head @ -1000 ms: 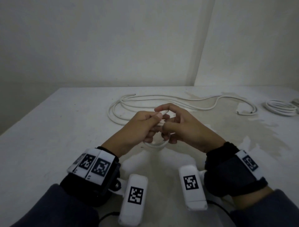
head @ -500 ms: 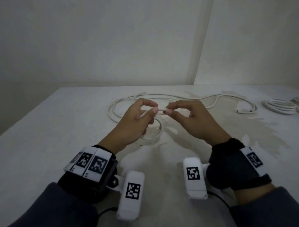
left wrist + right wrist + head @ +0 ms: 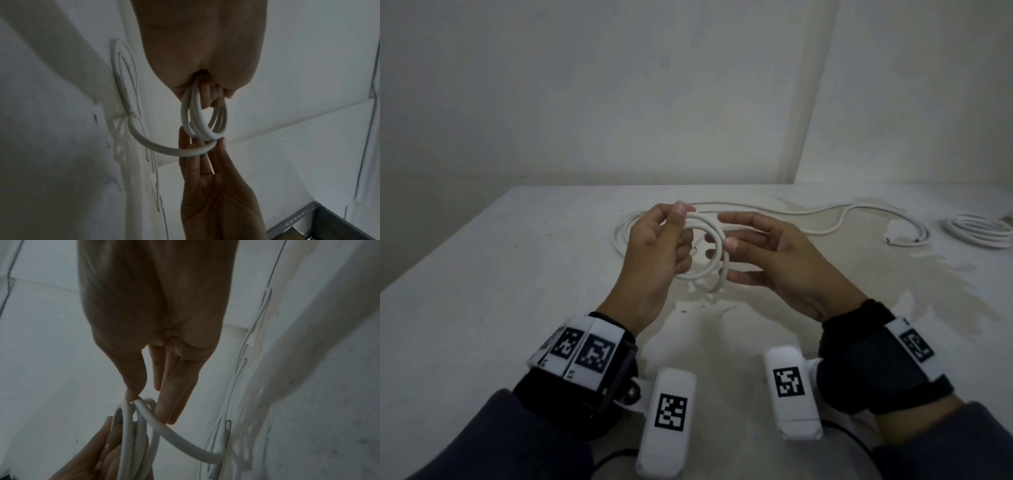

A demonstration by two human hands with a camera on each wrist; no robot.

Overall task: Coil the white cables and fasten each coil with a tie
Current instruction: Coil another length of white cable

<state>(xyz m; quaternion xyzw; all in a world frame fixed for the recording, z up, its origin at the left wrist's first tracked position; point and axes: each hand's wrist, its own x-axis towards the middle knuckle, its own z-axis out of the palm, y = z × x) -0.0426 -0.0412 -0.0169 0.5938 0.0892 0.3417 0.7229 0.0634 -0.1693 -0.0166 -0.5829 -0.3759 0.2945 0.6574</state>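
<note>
A white cable is partly wound into a small coil (image 3: 703, 274) that my left hand (image 3: 681, 233) grips by its top between thumb and curled fingers, above the table. My right hand (image 3: 726, 231) sits just right of the coil, fingers nearly straight, and pinches the running strand between thumb and fingertips. In the left wrist view the coil (image 3: 197, 128) hangs from the left hand (image 3: 205, 95), with the right hand (image 3: 202, 142) below it. In the right wrist view the strand (image 3: 180, 439) leaves the right hand (image 3: 148, 405) and drops to the table.
The loose remainder of the cable (image 3: 756, 209) loops across the back of the white table (image 3: 517, 274), ending in a plug (image 3: 890, 240). Another coiled white cable (image 3: 979, 233) lies at the far right edge. A metal shelf frame (image 3: 308, 219) stands beside the table.
Both hands have risen and moved farther out over the table. The right hand has brought the stretched strand round to the left hand, so the small coil is now fuller.
</note>
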